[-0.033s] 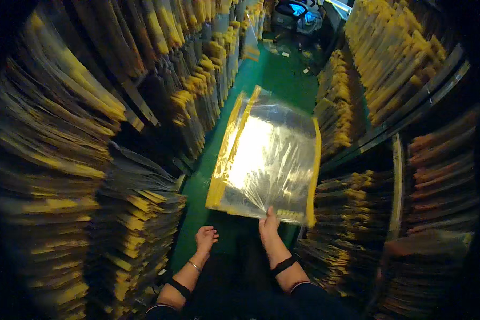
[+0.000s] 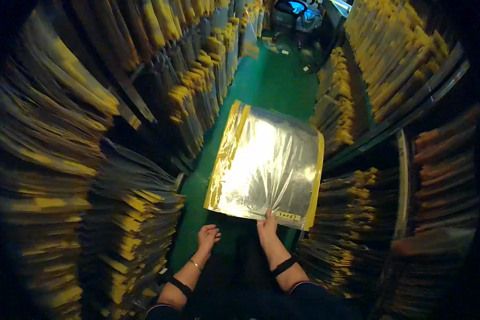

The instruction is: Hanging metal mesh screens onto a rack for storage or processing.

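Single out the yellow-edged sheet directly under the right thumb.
It's the shiny, creased sheet above the green floor, its near edge in the right hand; the yellow-edged sheets packed along both sides look dimmer.

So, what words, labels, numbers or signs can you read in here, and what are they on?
Small yellow label on the near edge of the shiny, yellow-edged sheet, just right of the right hand's thumb: dark characters show, but I won't copy them out.
Lower left of that sheet: faint dark marks, too blurred to read.
Yellow-edged folders packed along both sides: no text I can make out.
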Available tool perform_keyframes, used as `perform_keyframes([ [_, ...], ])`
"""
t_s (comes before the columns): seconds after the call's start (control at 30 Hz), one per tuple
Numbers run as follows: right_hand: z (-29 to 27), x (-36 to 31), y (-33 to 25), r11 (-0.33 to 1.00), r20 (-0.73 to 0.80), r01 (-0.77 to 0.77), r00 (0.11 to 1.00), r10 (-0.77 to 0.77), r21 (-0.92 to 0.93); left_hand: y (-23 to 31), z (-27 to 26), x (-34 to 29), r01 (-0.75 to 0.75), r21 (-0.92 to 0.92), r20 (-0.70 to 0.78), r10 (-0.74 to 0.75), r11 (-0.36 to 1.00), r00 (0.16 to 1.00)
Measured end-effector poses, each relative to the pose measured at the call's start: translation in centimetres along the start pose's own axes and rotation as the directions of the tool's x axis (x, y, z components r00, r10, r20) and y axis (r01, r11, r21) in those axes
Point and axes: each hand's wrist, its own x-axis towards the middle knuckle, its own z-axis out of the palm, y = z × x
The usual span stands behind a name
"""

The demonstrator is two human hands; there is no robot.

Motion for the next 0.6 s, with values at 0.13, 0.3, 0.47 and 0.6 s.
perform_keyframes([
  [0.13, -3.0, 3.0, 1.9, 0.969, 0.308, -0.204, 0.939, 0.153, 0.14, -4.7, 5.2, 6.6, 0.18, -0.263, 0.534, -0.012, 0.948, 0.845],
  [0.3, 0.1, -0.8, 2.0, 0.981, 0.331, 0.047, 0.943, 0.019, -0.191, -2.7, 12.5, 12.0, 0.129, -0.646, 0.466, 0.254, 0.752, 0.847],
  [0.47, -8.8, 6.3, 0.7, -0.042, 0.711, 0.716, 0.682, -0.17, -0.697, 0.0, 12.7, 12.3, -0.039, -0.607, 0.331, 0.297, 0.794, 0.896],
  [0.6, -12.0, 15.4, -3.0, 0.05, 0.388, 0.477, 0.768, -0.51, -0.878, 1.4, 11.1, 13.3, -0.026, -0.595, 0.378, 0.308, 0.804, 0.873],
])
